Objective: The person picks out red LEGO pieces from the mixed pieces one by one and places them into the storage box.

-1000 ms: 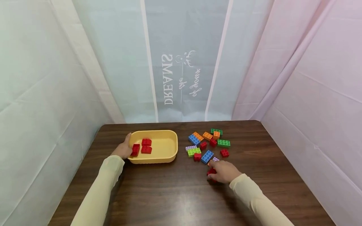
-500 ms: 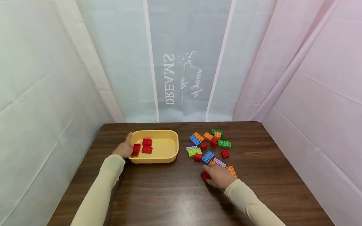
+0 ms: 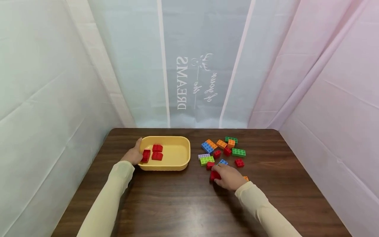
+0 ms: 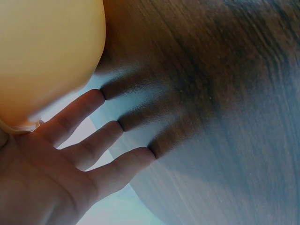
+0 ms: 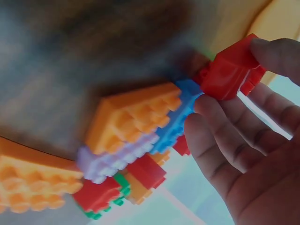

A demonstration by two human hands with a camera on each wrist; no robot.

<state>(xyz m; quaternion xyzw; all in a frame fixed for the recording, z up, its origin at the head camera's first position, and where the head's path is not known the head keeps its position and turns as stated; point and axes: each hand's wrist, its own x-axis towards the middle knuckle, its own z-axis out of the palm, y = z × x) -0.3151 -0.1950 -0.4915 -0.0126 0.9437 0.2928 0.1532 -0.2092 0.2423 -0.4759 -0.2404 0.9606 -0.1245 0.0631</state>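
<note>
My left hand (image 3: 132, 154) rests at the left end of a yellow tray (image 3: 185, 154). In the left wrist view its visible fingers (image 4: 124, 171) are straight and spread, tips on the table; the thumb is mostly hidden. Three red toy bricks (image 3: 157, 156) lie in the tray. My right hand (image 3: 230, 177) holds a red toy brick (image 3: 214, 176) between thumb and fingers, low over the near side of the brick pile. Another red brick (image 3: 210, 165) is just beyond it. The right wrist view shows the held brick's smooth sloping side.
Right of the tray lie several loose bricks: a lime green brick (image 3: 207, 160), a blue brick (image 3: 207, 147), a green brick (image 3: 238, 152), a red brick (image 3: 239, 163) and others. An orange brick (image 5: 133, 115) sits near the right hand. Fabric walls (image 3: 331, 138) surround the dark wooden table (image 3: 165, 204).
My right hand has moved left and forward with the red brick, towards the lime green brick. It now covers the near lilac brick. The left hand keeps its place at the tray.
</note>
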